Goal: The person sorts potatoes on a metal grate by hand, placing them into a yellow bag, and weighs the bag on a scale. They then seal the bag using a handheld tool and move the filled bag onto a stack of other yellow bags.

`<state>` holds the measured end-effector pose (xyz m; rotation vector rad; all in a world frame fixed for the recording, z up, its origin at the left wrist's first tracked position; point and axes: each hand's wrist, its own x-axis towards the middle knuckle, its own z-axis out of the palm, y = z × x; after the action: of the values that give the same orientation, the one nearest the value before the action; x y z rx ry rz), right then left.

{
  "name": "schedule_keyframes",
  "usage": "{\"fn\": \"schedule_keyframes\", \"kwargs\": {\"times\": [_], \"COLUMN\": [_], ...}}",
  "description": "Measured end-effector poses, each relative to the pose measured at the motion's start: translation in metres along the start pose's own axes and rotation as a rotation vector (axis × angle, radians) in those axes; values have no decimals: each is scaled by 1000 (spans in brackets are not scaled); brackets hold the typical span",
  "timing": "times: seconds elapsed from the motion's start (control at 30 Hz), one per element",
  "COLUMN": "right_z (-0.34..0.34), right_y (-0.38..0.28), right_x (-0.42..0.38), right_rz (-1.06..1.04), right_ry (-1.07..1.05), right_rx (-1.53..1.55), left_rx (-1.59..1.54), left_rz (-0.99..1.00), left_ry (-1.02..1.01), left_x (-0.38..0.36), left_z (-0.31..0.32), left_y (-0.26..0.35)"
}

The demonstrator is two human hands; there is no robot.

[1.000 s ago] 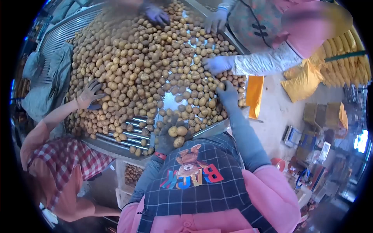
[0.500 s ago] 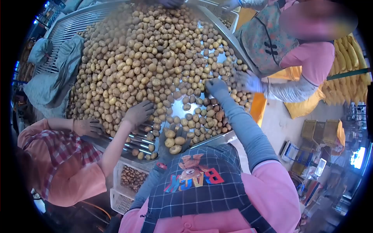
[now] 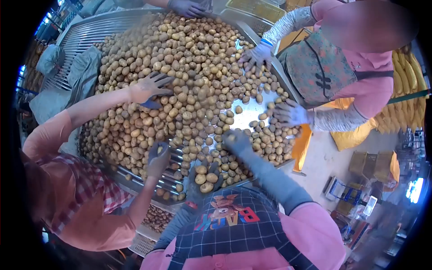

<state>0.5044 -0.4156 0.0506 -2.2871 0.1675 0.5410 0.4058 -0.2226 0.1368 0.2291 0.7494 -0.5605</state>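
Metal table [image 3: 90, 33]: left hand [image 3: 203, 177] cups three potatoes [image 3: 206, 177].

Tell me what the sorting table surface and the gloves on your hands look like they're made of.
Sorting table: looks like bare metal, probably stainless steel; it shines with glare between the potatoes, with roller bars at the near edge. Left hand and right hand: dark grey gloves, matte, seemingly knit fabric; any coating cannot be told.

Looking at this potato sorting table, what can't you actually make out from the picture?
- Right hand: blurred, so whether its fingers grip a potato is unclear.
- Left hand: its palm is covered by the potatoes it cups.
- Crate under the table: mostly hidden by the table edge and a co-worker's arm.
- Items on the floor at right: too small and distorted by the lens edge.
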Motion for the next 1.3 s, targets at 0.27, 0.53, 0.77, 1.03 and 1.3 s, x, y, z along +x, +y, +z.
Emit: {"fn": "schedule_keyframes", "kwargs": {"times": [0.27, 0.53, 0.77, 1.03, 1.3], "right_z": [-39, -18, -4, 36, 61], "right_y": [-20, 36, 10, 8, -29], "right_x": [120, 113, 21, -3, -72], "right_rz": [-281, 54, -254, -118, -805], "right_ry": [490, 38, 169, 148, 106], "right_rx": [-242, -390, -134, -53, -317], "left_rx": [1820, 2012, 2531, 1038, 1319], "left_rz": [1390, 1353, 1024, 784, 801], "left_ry": [-57, 72, 183, -39, -150], "left_x": [54, 55, 29, 39, 20], "left_z": [50, -44, -79, -104, -83], "left_y": [67, 11, 8, -14, -1]}}
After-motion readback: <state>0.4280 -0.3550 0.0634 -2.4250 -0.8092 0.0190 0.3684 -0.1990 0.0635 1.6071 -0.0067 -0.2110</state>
